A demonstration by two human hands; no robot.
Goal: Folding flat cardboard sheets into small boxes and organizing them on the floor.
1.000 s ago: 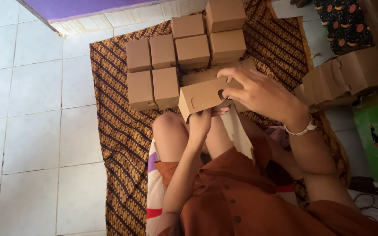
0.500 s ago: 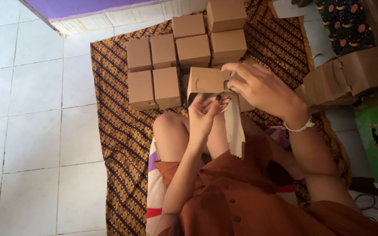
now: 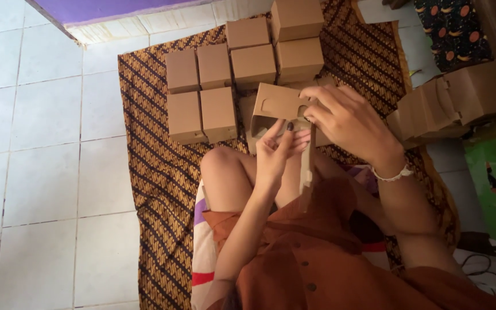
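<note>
A half-folded brown cardboard box (image 3: 279, 109) sits at frame centre. Above it, upper centre, finished square brown boxes (image 3: 219, 86) stand clustered on a patterned cloth (image 3: 156, 172). At the right edge leans a row of flat brown cartons (image 3: 454, 103).

One brown cardboard box (image 3: 279, 109), partly folded, is held up above the person's knees, tilted, with a top flap showing a cut-out slot. A long unfolded panel of the same box hangs down from it toward the lap.
</note>
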